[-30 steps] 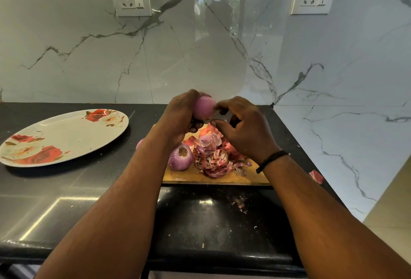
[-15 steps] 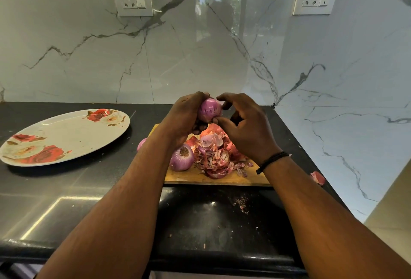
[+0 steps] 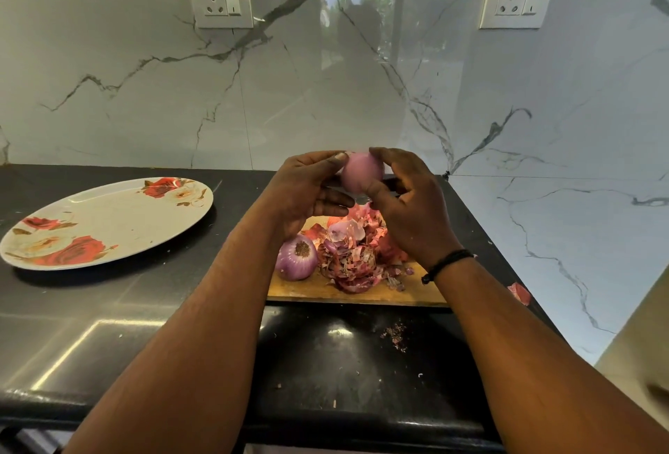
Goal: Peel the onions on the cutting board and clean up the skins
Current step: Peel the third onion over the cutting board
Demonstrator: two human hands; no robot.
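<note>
Both hands hold a smooth pink peeled onion (image 3: 360, 172) above the wooden cutting board (image 3: 347, 290). My left hand (image 3: 307, 187) grips it from the left, thumb on its top. My right hand (image 3: 405, 200) grips it from the right, fingers curled round it. On the board lies a second purple onion (image 3: 297, 259), root end up, beside a heap of red and pink onion skins (image 3: 356, 254). The far part of the board is hidden behind my hands.
A large oval plate with red flowers (image 3: 105, 221) lies on the black counter at the left. One loose skin piece (image 3: 519, 293) lies right of the board, and small crumbs (image 3: 394, 334) lie in front of it. A marble wall stands behind and at the right.
The onion has been turned and lifted slightly between the hands. My right hand has shifted from picking at its side to curling round it.
</note>
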